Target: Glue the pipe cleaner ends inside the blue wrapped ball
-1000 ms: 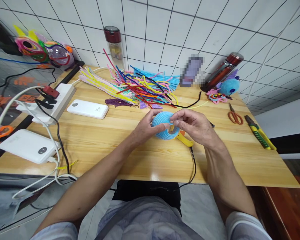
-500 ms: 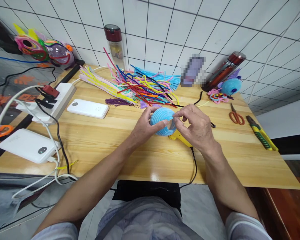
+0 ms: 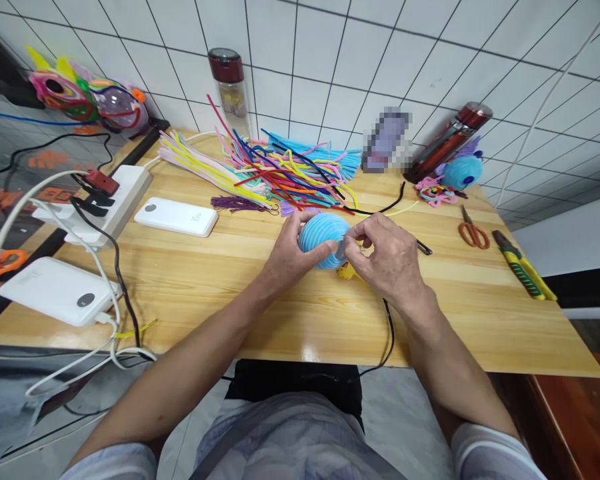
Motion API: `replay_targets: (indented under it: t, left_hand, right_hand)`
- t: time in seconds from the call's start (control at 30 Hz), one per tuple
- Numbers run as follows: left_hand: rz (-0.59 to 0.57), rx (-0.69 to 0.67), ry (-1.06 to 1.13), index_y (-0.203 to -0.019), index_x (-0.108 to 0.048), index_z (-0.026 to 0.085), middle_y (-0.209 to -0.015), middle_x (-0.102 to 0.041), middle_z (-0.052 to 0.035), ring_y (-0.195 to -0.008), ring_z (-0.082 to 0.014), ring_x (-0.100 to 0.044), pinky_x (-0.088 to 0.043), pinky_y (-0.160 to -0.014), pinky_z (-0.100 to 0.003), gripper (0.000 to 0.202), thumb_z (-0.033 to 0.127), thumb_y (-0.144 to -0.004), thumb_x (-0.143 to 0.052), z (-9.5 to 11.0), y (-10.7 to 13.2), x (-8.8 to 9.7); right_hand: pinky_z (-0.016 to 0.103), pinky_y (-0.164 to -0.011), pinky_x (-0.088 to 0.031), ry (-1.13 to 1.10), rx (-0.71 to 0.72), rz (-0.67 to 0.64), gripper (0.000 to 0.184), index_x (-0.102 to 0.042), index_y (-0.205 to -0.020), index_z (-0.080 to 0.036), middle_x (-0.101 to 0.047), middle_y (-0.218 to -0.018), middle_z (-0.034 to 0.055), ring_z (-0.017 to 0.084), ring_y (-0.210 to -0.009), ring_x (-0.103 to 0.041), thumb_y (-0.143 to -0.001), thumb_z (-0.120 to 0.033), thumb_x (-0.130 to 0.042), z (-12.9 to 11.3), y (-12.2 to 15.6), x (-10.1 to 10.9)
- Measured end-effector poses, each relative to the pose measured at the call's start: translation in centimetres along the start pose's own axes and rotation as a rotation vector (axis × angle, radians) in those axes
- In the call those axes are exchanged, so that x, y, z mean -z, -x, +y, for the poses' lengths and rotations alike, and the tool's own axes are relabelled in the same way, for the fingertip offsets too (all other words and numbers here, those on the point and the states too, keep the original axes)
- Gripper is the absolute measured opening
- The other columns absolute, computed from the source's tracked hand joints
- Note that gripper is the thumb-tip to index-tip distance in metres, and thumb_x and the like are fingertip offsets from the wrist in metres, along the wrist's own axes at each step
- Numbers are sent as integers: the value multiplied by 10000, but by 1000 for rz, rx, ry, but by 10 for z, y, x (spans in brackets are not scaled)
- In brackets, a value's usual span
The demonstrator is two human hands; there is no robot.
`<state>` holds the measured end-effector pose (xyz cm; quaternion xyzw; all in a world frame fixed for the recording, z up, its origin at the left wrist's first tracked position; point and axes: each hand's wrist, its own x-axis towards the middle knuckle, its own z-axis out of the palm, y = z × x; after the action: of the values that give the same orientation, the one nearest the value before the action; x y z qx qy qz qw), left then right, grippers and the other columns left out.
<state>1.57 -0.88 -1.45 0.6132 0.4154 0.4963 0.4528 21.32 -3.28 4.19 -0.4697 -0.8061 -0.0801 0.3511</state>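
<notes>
My left hand is wrapped round the left side of a ball covered in light-blue pipe cleaner, its thumb lying across the front. A pale, see-through patch shows at the ball's right side. There my right hand pinches with thumb and forefinger; what sits between the fingertips is too small to make out, perhaps the end of the blue strand. Partly hidden beneath the hands lies a yellow glue gun, its black cord running off the table's front edge.
Behind the hands is a heap of coloured pipe cleaners. Scissors and pliers lie at right. Power banks and a power strip with cables occupy the left. Bottles stand along the tiled wall.
My right hand has shifted slightly left and down at the ball's right side, with its fingers more closed. The ball has turned or tilted a little in my left hand.
</notes>
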Motion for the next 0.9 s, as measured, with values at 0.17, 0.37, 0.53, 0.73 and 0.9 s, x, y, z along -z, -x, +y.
replay_targets:
  t: [0.17, 0.37, 0.53, 0.73, 0.9]
  left_hand:
    - [34, -49, -116, -1402, -609, 246, -1432, -637, -126, -1388, -328, -587, -451, -1222, -533, 643, 450, -830, -821, 1, 0, 0]
    - [33, -3, -116, -1374, -626, 240, -1370, -639, -125, -1320, -336, -615, -493, -1175, -534, 655, 469, -797, -836, -2, -1, 0]
    - [-4, -23, -80, -1368, -611, 227, -1370, -640, -124, -1327, -339, -599, -469, -1183, -531, 648, 502, -815, -806, -1, 0, 1]
    - [-24, -4, -17, -1385, -598, 224, -1408, -621, -133, -1341, -346, -586, -456, -1191, -536, 668, 500, -813, -806, -3, 0, 1]
    - [-1, 15, -12, -1396, -595, 229, -1408, -616, -132, -1351, -351, -578, -454, -1190, -542, 692, 484, -797, -832, -3, 0, 0]
  right_hand:
    - [343, -667, -488, 15, -53, -30, 126, -634, -792, -234, -722, -781, 30, 194, -697, -636, -872, -139, -614, -2, 1, -3]
    - [344, -682, -483, -52, -112, -48, 128, -601, -780, -239, -687, -763, 20, 191, -707, -622, -877, -159, -622, -3, 2, -6]
    - [336, -674, -469, -239, -291, -41, 108, -589, -807, -246, -644, -821, 1, 178, -732, -602, -832, -224, -693, 3, -2, -6]
    - [324, -712, -504, -660, -537, -185, 203, -681, -972, -252, -673, -936, 3, 194, -868, -638, -790, -313, -747, 15, -9, -6]
    - [334, -759, -547, -824, -647, -169, 217, -691, -980, -250, -698, -942, 5, 191, -881, -656, -833, -391, -767, 14, -11, -6]
